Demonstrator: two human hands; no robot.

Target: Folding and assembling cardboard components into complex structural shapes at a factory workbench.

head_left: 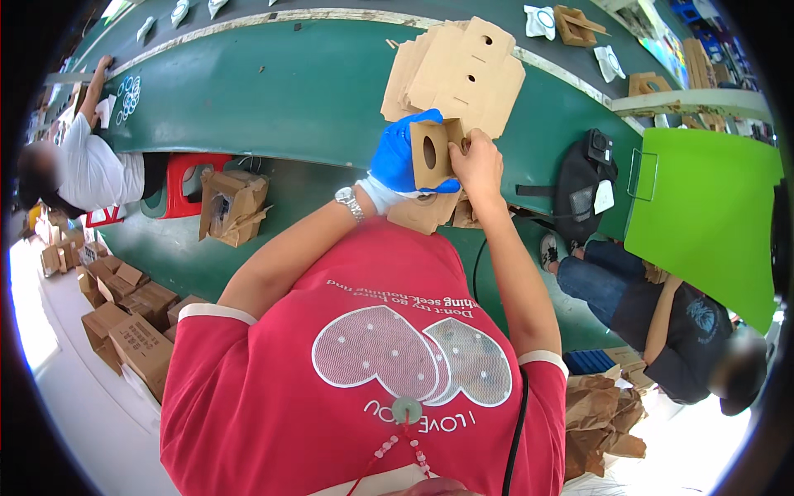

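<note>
A small brown cardboard box [427, 171] with an oval hole in its front panel is held up at the near edge of the bench. Wrapped round its left side is my left hand [391, 159], in a blue glove over a white cuff. My bare right hand [480, 168] pinches the box at its right side, thumb and fingers bent at a flap. Just beyond lies a stack of flat die-cut cardboard blanks [471, 70] with small holes. More folded cardboard [422, 215] shows below my hands, partly hidden by them.
Along the far side runs a belt [331, 7] with white packets [540, 22] and an open carton [579, 26]. A black bag [579, 186] lies to the right, near a bright green panel [703, 215]. One person [107, 169] sits at left, another [662, 314] at right.
</note>
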